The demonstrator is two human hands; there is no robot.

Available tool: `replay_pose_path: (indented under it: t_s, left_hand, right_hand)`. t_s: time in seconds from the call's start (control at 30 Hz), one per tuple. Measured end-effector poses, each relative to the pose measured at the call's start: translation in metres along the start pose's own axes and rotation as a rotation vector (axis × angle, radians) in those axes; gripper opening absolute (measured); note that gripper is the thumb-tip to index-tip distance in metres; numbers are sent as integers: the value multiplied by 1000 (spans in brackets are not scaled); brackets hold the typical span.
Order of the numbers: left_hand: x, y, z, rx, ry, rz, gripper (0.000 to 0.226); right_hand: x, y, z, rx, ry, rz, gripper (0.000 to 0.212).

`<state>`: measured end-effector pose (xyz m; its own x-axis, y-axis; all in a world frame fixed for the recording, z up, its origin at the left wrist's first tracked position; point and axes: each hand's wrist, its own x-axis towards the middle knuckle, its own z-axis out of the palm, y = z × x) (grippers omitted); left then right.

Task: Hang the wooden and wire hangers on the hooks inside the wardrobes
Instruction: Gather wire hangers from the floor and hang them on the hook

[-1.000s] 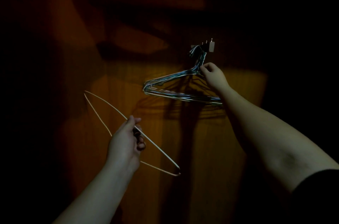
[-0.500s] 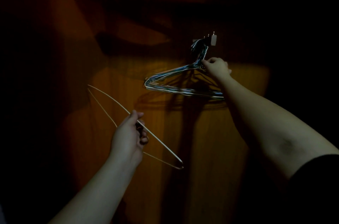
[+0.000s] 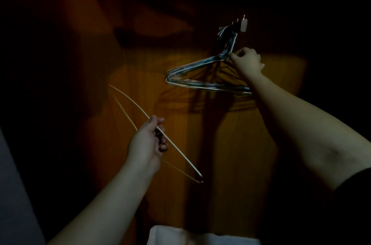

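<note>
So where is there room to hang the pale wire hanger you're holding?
The white wall hook is crowded with the bundle of silvery wire hangers. Bare wooden wardrobe panel lies below the bundle, between left hand and right forearm.

1. I was looking into a dim home wardrobe: an orange-brown wooden panel point(image 3: 140, 104) filled my view.
2. A small hook point(image 3: 242, 24) on that panel carried a bunch of wire hangers point(image 3: 200, 76).
3. Pale folded cloth point(image 3: 200, 238) lay at the bottom edge.
</note>
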<state>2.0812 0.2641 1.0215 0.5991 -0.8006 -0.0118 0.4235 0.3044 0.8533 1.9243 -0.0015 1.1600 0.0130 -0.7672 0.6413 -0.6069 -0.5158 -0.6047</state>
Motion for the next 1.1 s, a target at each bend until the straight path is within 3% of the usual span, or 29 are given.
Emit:
replay_pose_path:
  t_s: [0.1,0.2,0.27,0.4,0.53,0.63,0.73,0.93,1.1]
  left_hand:
    - [-8,-4,-15,12,-39,-42,24]
    - [-15,-12,-36,58,-89,-94,25]
    - [-20,-18,-50,76,-134,-122,26]
    - [-32,-28,-74,131,-192,-158,26]
    - [-41,-41,-93,158,-220,-190,26]
    - [-48,-52,-108,179,-252,-221,26]
    - [-54,-64,-121,212,-244,-257,25]
    - [-61,-83,-138,301,-177,-255,26]
    - [-62,-99,-142,310,-49,-306,28]
  right_hand:
    - [-42,0,11,120,-26,-20,23]
    - [-108,9,32,230,-185,-4,18]
    - [-163,19,47,226,-382,41,20]
    - [-284,50,84,322,-937,272,30]
    - [-370,60,104,517,-1139,549,40]
    - [-399,54,101,847,-1114,781,46]
    - [-405,48,95,1113,-993,837,40]
    - [-411,45,92,1101,-708,820,28]
    - [-403,40,84,1381,-592,992,30]
